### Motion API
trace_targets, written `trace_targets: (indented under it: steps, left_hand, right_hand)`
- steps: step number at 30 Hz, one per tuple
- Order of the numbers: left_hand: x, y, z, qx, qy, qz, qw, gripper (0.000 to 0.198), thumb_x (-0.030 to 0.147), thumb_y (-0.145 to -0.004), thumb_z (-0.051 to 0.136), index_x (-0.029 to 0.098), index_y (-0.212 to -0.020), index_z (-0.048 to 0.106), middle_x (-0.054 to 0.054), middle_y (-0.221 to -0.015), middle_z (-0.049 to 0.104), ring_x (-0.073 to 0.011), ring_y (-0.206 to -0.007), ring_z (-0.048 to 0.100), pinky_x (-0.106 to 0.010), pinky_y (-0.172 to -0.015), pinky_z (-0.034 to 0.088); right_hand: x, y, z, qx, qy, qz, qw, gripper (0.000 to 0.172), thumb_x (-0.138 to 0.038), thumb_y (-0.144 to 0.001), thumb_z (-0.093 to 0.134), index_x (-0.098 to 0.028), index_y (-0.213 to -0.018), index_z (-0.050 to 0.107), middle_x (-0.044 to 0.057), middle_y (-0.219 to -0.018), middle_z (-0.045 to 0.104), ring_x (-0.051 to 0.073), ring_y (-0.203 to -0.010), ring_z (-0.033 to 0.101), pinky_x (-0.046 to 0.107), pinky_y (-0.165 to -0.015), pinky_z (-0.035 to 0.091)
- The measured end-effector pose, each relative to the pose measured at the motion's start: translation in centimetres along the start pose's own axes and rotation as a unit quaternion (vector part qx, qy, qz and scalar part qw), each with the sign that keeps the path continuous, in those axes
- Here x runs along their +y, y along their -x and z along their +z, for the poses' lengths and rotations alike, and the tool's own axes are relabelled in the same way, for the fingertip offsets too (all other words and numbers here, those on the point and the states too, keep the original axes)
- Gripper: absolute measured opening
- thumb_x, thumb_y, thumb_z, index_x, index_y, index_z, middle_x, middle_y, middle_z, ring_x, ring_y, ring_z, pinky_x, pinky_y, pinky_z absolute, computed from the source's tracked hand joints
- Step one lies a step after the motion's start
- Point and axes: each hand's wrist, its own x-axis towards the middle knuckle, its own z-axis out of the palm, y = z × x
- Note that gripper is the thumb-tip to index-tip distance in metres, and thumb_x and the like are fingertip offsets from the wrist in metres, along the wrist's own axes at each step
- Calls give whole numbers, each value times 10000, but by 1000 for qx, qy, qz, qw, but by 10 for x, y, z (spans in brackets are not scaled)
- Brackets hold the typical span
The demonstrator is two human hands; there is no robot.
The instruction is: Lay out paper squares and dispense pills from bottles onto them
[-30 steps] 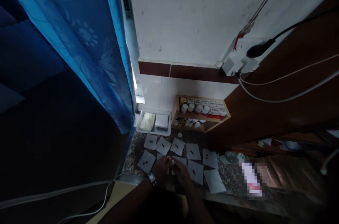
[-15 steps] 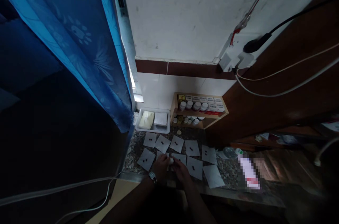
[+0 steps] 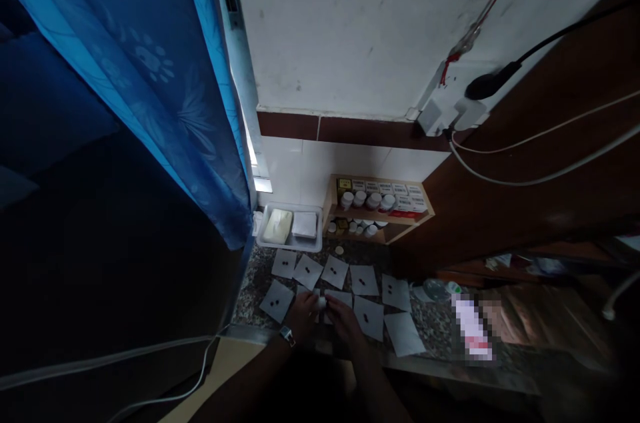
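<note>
My left hand (image 3: 303, 315), with a wristwatch (image 3: 287, 336) on its wrist, and my right hand (image 3: 345, 324) meet low in the view over a speckled granite counter (image 3: 250, 306). Between their fingers shows a small white object (image 3: 322, 303), mostly hidden, so its exact kind cannot be seen. Several square paper sheets (image 3: 335, 272) lie around and under my hands, most with small dark pieces on them. One sheet (image 3: 404, 334) at the lower right shows no dark pieces.
A white tray (image 3: 290, 226) with pale packets stands at the back of the counter, beside a wooden shelf (image 3: 379, 216) of white bottles and boxes. A blue curtain (image 3: 150, 76) hangs on the left. A plastic bottle (image 3: 435, 289) and a pixelated item (image 3: 471, 326) lie to the right.
The whole view has shifted slightly upward and left since the oldest frame. My hands stay together around the small white object, with only slight finger movement.
</note>
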Motion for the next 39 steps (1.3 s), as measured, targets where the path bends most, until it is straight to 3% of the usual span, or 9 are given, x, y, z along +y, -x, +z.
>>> trace_targets:
  steps: [6, 8, 13, 16, 21, 31, 33, 35, 39]
  left_hand:
    - [-1, 0, 2, -5, 2, 3, 1000, 360, 115, -719, 510, 203, -1058, 593, -97, -1063, 586, -224, -998, 540, -389, -873, 469]
    - [-1, 1, 5, -3, 11, 1, 1000, 354, 123, -712, 517, 201, -1049, 596, -96, -1056, 593, -223, -987, 549, -391, -866, 474]
    - [0, 4, 18, 55, 69, -10, 996, 281, 241, -762, 518, 193, -1028, 595, -92, -1015, 617, -223, -966, 563, -406, -876, 469]
    - [3, 5, 24, 84, 109, -25, 990, 271, 283, -771, 525, 199, -1020, 589, -86, -1002, 622, -223, -963, 570, -396, -858, 477]
    - [12, 1, 21, 77, 144, -24, 986, 264, 287, -777, 531, 188, -1020, 566, -72, -976, 621, -192, -887, 581, -355, -806, 493]
    - [28, -1, 17, 72, 238, -49, 967, 266, 227, -761, 548, 195, -1026, 546, -62, -1014, 596, -181, -932, 568, -330, -788, 509]
    - [29, -1, 18, 74, 243, -59, 965, 284, 210, -749, 559, 199, -1033, 540, -62, -1042, 589, -183, -960, 562, -327, -792, 509]
    - [31, -1, 18, 79, 239, -66, 965, 304, 191, -729, 571, 194, -1031, 539, -63, -1051, 586, -187, -975, 558, -328, -794, 506]
    - [32, 0, 15, 89, 194, -72, 974, 331, 169, -677, 597, 184, -1005, 562, -56, -992, 612, -193, -920, 575, -355, -807, 491]
  right_hand:
    - [-5, -4, 6, 60, 116, -27, 991, 264, -284, -439, 741, -174, -678, 721, 51, -694, 708, 244, -724, 650, 388, -718, 505]
    - [-6, -2, 9, 93, 221, -83, 967, 226, -312, -485, 697, -185, -670, 722, 57, -690, 712, 267, -738, 651, 427, -748, 500]
    - [-5, 16, 19, 101, 384, -204, 895, 324, -303, -675, 527, -200, -918, 716, 89, -1000, 696, 265, -984, 616, 425, -933, 432]
    - [-4, 23, 21, 65, 401, -231, 884, 355, -271, -683, 524, -218, -992, 691, 69, -1112, 656, 245, -1091, 565, 386, -988, 403]
    - [-8, 21, 13, 24, 448, -244, 860, 389, -237, -672, 545, -201, -1039, 668, 86, -1184, 613, 260, -1152, 519, 387, -999, 392]
    - [-19, 25, 13, 25, 426, -285, 858, 368, -244, -688, 522, -251, -1023, 674, 36, -1164, 626, 237, -1110, 557, 386, -974, 415]
    - [-23, 28, 10, 52, 419, -291, 859, 344, -279, -715, 513, -252, -1015, 677, 29, -1145, 639, 227, -1088, 570, 367, -957, 424]
    - [-27, 31, -2, 116, 413, -293, 854, 348, -327, -741, 496, -237, -1027, 673, 38, -1124, 651, 222, -1073, 576, 344, -941, 425]
    - [-32, 34, -59, 290, 437, -263, 810, 458, -417, -767, 413, -146, -1032, 671, 115, -1057, 676, 248, -996, 606, 331, -862, 447]
